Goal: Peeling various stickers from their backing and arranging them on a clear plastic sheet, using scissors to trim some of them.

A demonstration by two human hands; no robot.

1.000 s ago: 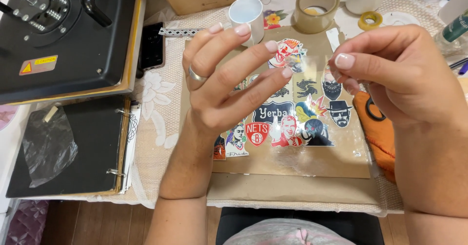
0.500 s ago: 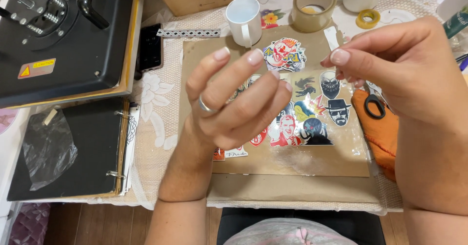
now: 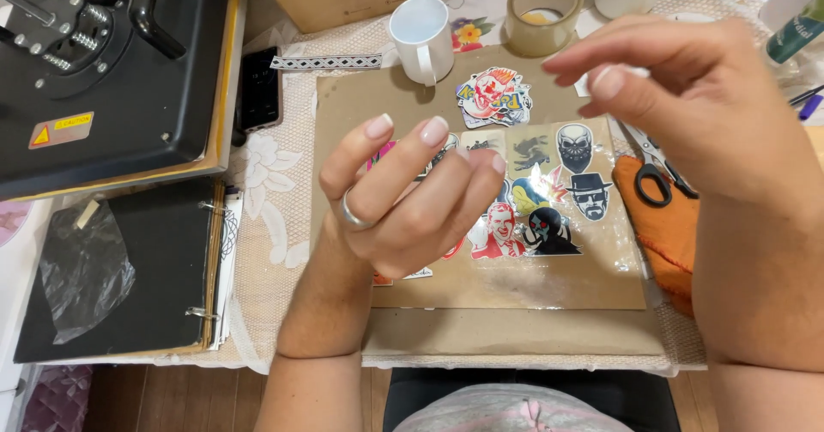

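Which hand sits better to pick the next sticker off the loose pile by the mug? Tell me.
Right hand, probably. Its pinched fingertips hover beside the sticker pile, while the left hand sits lower, over the stickers laid under clear film.

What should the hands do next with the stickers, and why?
Probably lower the left hand to pick another sticker. Both hands hover above the brown board, the right hand pinches nothing I can see, and the loose sticker pile lies beside the covered stickers.
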